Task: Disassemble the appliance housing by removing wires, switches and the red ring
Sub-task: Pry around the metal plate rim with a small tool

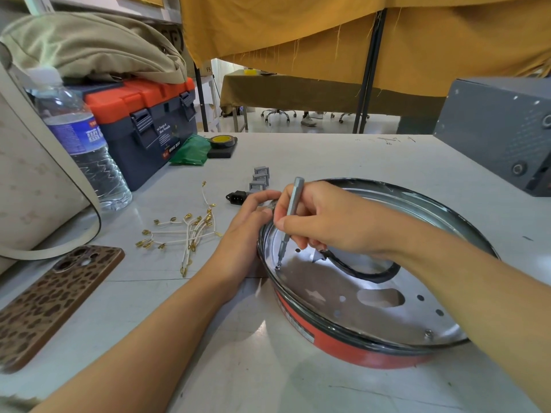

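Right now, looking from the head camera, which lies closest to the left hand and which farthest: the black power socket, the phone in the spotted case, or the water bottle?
From the left hand:
1. Black power socket, just beyond the fingertips.
2. Water bottle, far left, standing by the toolbox.
3. Phone, near left, flat on the table; its distance is close to the bottle's, so this order is uncertain.

**Both Forearms Extended, Hands Brought Close Together**

The left forearm is stretched from the lower left, bare to the wrist. The left hand (pixel 253 216) is laid palm down, its fingers curled over a rim. The right forearm is brought in from the lower right edge. The right hand (pixel 322 222) is bent at the wrist, and a slim metal shaft is pinched upright between thumb and curled fingers. The two hands are held just beside each other.
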A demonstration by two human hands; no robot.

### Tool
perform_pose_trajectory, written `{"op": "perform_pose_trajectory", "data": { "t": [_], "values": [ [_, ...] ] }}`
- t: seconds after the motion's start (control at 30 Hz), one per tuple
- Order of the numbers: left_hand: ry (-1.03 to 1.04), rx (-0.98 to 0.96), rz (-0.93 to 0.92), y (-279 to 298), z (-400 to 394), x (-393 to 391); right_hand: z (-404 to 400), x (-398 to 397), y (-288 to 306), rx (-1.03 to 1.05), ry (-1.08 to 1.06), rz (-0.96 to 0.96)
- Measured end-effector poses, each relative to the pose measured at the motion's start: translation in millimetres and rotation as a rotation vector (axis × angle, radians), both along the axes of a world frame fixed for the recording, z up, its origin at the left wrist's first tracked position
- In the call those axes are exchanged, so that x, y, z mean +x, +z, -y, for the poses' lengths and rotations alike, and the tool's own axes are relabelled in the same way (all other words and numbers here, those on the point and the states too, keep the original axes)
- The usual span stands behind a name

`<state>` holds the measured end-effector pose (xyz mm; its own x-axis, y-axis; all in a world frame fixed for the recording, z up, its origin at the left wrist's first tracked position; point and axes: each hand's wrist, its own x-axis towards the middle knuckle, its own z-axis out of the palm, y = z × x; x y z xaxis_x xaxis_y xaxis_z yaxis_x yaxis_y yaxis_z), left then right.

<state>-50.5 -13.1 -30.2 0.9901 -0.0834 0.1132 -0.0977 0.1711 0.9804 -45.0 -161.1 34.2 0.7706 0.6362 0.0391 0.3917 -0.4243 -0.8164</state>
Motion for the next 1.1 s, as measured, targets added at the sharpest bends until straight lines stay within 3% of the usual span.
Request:
{"op": "perform_pose_trajectory", "data": {
  "t": [0.33, 0.57, 0.8, 1.1],
  "values": [
    [0.009, 0.016, 0.028, 1.5, 0.7, -1.4, 0.0, -2.5, 2.1, 0.09, 0.031, -0.088],
    [0.012, 0.041, 0.048, -0.3, -0.7, -2.7, -2.1, -2.2, 2.5, 0.069, 0.016, -0.006],
    [0.052, 0.069, 0.045, 1.5, -0.7, -1.2, -0.6, -0.4, 0.1, 0.04, 0.006, -0.062],
    [0.133, 0.218, 0.14, 3.1, -4.1, -4.5, 0.9, 1.1, 1.1, 0.054, 0.018, -0.044]
  ]
}}
